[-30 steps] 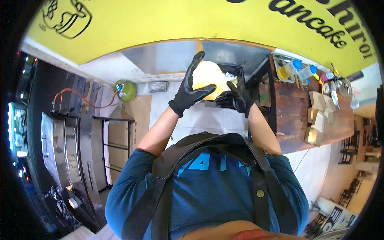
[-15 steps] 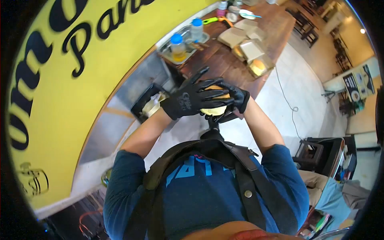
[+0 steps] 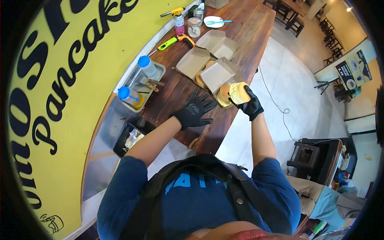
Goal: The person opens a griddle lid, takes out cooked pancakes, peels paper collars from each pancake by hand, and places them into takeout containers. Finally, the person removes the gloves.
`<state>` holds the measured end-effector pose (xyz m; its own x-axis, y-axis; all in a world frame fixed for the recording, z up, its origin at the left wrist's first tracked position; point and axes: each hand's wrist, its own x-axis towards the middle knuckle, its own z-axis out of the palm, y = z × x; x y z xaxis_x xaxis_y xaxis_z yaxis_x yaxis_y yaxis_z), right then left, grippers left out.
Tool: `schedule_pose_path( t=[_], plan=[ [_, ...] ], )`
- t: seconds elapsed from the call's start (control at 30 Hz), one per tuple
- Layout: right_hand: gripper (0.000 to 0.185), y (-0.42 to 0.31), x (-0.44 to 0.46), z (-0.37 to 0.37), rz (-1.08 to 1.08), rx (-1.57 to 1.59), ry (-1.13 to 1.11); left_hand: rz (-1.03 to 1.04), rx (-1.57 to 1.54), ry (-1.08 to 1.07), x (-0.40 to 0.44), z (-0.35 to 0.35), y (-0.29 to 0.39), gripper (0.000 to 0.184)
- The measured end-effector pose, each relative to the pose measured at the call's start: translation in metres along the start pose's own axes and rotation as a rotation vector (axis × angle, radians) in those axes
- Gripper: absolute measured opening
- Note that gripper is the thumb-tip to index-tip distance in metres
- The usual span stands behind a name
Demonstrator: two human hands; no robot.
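My right hand [image 3: 253, 107], in a black glove, is closed around a round filled pancake [image 3: 239, 93] with pale yellow filling along its edge. It holds the pancake tilted at the near end of an open cardboard box [image 3: 218, 75]. Another pancake [image 3: 225, 90] shows in that box, partly behind the held one. More pancake [image 3: 200, 79] is visible in the neighbouring open box [image 3: 193, 62]. My left hand [image 3: 193, 112], also black-gloved, is palm down over the wooden counter [image 3: 168, 92] with its fingers spread and nothing in it.
A metal tray [image 3: 159, 72] on the left carries two blue-capped bottles [image 3: 148, 67]. Beyond are a green-and-orange tool [image 3: 172, 42], a yellow-headed gas torch [image 3: 179, 23], a jar [image 3: 194, 28] and a white plate [image 3: 214, 21]. A black bin [image 3: 124, 140] sits below the counter's left side.
Both hands were together around the pancake. The left has let go and moved away leftward; the right has carried the pancake to the boxes. The view has shifted closer over the counter.
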<state>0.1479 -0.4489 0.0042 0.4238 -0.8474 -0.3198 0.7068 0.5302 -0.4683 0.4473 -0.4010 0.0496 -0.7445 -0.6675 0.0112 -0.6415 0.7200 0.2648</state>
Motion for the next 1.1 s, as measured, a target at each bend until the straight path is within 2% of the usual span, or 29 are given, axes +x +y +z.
schedule_pose_path(
  t=[0.1,0.13,0.17,0.27,0.37,0.47,0.53,0.67,0.73,0.77,0.83,0.87,0.93,0.97,1.03,1.1],
  plan=[
    [0.045,-0.025,0.037,-0.029,0.013,0.065,0.056,0.067,-0.012,-0.043,0.045,0.03,-0.012,0.075],
    [0.045,-0.03,0.05,-0.04,0.016,0.072,0.064,0.128,0.037,0.049,0.061,0.042,-0.015,0.076],
    [0.043,-0.034,0.065,-0.051,0.053,0.105,0.105,0.128,0.031,0.04,0.077,0.051,-0.016,0.076],
    [0.04,-0.041,0.084,-0.062,0.147,0.134,0.182,0.138,0.031,0.198,0.109,0.074,-0.018,0.08],
    [0.039,-0.042,0.098,-0.071,0.217,0.092,0.202,0.06,0.071,0.068,0.118,0.088,-0.019,0.083],
    [0.038,-0.035,0.111,-0.081,0.183,0.031,0.309,0.11,0.036,0.075,0.105,0.092,-0.02,0.086],
    [0.036,-0.029,0.119,-0.088,0.117,-0.023,0.473,0.108,0.048,0.035,0.098,0.091,-0.022,0.087],
    [0.037,-0.019,0.126,-0.089,0.124,-0.009,0.462,0.086,0.058,-0.041,0.092,0.09,-0.023,0.089],
    [0.039,-0.014,0.123,-0.084,0.069,-0.183,0.567,0.085,0.041,-0.052,0.092,0.09,-0.025,0.089],
    [0.039,-0.013,0.125,-0.089,0.07,-0.183,0.566,0.085,0.023,-0.061,0.092,0.091,-0.026,0.089],
    [0.039,-0.009,0.128,-0.097,0.008,-0.479,0.526,0.084,0.009,-0.046,0.091,0.092,-0.027,0.089],
    [0.039,-0.01,0.12,-0.08,0.009,-0.48,0.526,0.085,-0.006,-0.032,0.09,0.094,-0.027,0.089],
    [0.049,-0.017,0.1,-0.044,-0.085,-1.12,0.669,0.08,-0.006,-0.024,0.091,0.097,-0.028,0.09],
    [0.049,-0.021,0.097,-0.039,-0.083,-1.122,0.669,0.076,-0.003,-0.017,0.091,0.097,-0.028,0.09],
    [0.057,-0.029,0.091,-0.03,-0.026,-1.578,0.803,0.081,0.003,-0.023,0.092,0.094,-0.027,0.089],
    [0.064,-0.042,0.083,-0.026,-0.005,-1.661,0.801,0.085,0.012,-0.029,0.092,0.089,-0.025,0.087]
  ],
)
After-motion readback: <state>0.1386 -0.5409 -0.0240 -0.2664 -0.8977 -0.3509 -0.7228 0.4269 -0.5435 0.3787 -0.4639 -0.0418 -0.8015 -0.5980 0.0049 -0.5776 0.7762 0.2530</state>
